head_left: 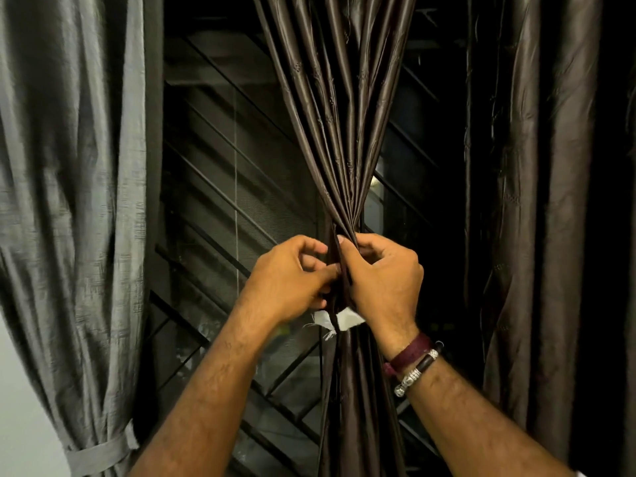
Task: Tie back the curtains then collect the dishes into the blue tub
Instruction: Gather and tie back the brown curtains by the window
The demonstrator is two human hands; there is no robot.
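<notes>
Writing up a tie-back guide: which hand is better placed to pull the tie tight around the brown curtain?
Probably the right hand: its fingers curl over the gathered brown curtain, directly above the white strip. The left hand pinches beside it.

Both forearms reach up and forward, converging at centre. The left hand point(292, 275) has its fingers curled, thumb and forefinger pinching — the right hand point(380, 277) faces it, knuckles outward, fingers bent in a grip. Bracelets circle the right wrist.

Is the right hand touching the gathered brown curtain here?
Touching. The head view shows the right hand with its fingers curled round the bunched brown curtain, no gap between them.
</notes>
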